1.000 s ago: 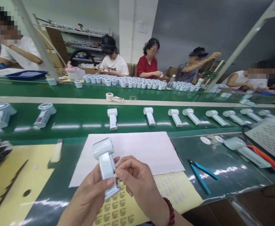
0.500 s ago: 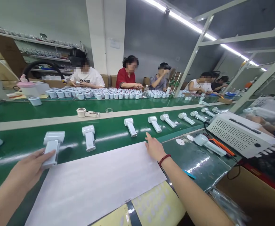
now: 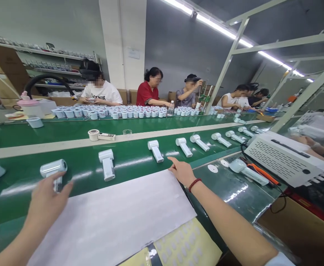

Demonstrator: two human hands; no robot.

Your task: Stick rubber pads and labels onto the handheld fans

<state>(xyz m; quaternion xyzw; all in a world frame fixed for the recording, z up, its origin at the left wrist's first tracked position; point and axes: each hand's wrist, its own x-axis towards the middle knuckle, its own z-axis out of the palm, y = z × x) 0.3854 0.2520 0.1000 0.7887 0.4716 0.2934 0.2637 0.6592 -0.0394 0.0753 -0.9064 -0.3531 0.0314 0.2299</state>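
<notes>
My left hand (image 3: 47, 197) is open beside a pale blue handheld fan (image 3: 53, 168) lying on the green belt. Its spread fingers and thumb reach around the handle, which they partly hide; whether they touch it I cannot tell. A wide sheet of white paper (image 3: 117, 214) lies in front of me. At its far right corner rests my right hand (image 3: 182, 171), palm down, its index finger stretched out apart from the thumb. Between my hands on the belt lie another pale blue fan (image 3: 107, 166) and one further right (image 3: 155, 151).
More fans (image 3: 201, 143) line the belt to the right. A yellow sticker sheet (image 3: 186, 242) pokes out under the paper. Right of me are a vented white box (image 3: 286, 155), orange-handled pliers (image 3: 263, 174) and another fan (image 3: 247, 173). Co-workers sit opposite behind rows of small cups (image 3: 123, 112).
My left hand has loosened its hold on the fan, its fingers now spread. That fan has shifted left and turned. My right hand stays at the paper's corner, slightly further left.
</notes>
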